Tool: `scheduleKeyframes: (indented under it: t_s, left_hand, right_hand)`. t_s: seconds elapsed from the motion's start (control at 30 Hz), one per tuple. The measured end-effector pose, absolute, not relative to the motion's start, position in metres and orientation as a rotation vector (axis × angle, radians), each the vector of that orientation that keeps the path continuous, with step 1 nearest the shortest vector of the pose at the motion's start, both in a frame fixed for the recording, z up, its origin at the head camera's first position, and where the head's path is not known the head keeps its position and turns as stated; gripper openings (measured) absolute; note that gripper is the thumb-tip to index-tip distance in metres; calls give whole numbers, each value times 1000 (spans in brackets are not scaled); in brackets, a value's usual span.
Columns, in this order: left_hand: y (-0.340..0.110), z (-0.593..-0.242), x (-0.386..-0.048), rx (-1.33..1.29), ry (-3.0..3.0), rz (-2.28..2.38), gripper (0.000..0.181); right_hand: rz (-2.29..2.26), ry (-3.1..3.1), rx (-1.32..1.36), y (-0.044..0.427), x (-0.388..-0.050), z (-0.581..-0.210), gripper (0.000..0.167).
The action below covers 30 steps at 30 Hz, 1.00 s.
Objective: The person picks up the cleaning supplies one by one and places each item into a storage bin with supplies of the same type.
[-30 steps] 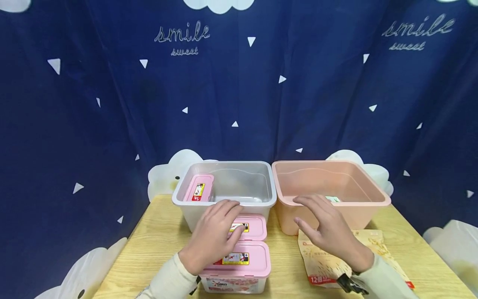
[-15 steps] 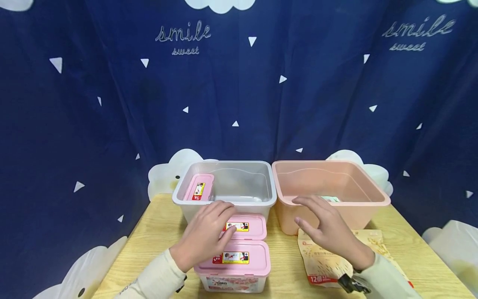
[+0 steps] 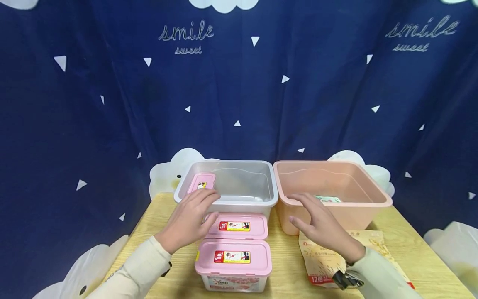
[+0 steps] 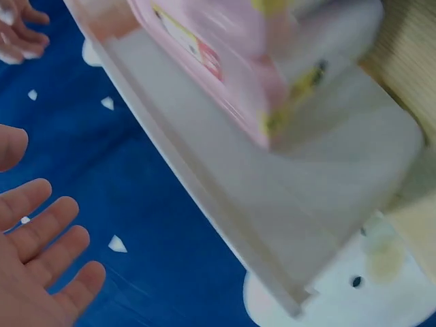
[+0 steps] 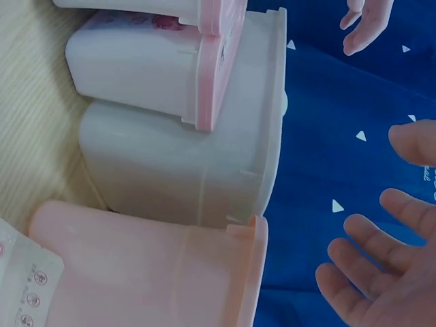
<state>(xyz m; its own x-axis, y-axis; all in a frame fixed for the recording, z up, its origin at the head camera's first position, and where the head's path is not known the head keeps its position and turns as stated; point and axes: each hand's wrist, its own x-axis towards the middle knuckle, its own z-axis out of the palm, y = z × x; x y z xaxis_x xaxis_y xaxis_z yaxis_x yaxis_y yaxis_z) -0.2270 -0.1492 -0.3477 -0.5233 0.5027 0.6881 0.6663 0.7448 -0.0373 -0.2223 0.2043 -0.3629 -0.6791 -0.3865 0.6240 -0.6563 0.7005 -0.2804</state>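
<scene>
My left hand [image 3: 188,220] hovers in front of the grey bin [image 3: 246,203], at the left of two tubs with pink lids, its fingers relaxed and holding nothing. The nearer tub [image 3: 233,268] stands at the table's front; the farther tub [image 3: 257,226] sits between it and the bin. Spread fingers show on the left hand [image 4: 41,259] in the left wrist view. My right hand [image 3: 325,228], also holding nothing, hangs above a beige printed pouch [image 3: 317,265], before the peach bin [image 3: 373,211]. In the right wrist view the right hand [image 5: 395,272] has its fingers apart.
Inside the grey bin, at its left, lies another pink-lidded tub [image 3: 203,180], partly behind my left hand. A green and white item [image 3: 328,199] shows inside the peach bin. Both bins stand side by side on the wooden table [image 3: 160,207], before a dark blue curtain [image 3: 231,91].
My left hand has moved left and slightly up, off the view of the pink lids, which now show more fully. The right hand has shifted slightly left. The tubs, bins and pouch stay put.
</scene>
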Motion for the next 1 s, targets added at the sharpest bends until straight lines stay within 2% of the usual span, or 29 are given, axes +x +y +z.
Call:
scheduleKeyframes:
  t_s: [0.47, 1.0]
  left_hand:
    - [-204, -355, -259, -608, -2358, -432, 35]
    - [-240, -386, -279, -227, -2549, -842, 45]
  right_hand:
    - [664, -2377, 924, 175, -236, -352, 51]
    - [567, -2371, 1053, 139, -249, -342, 49]
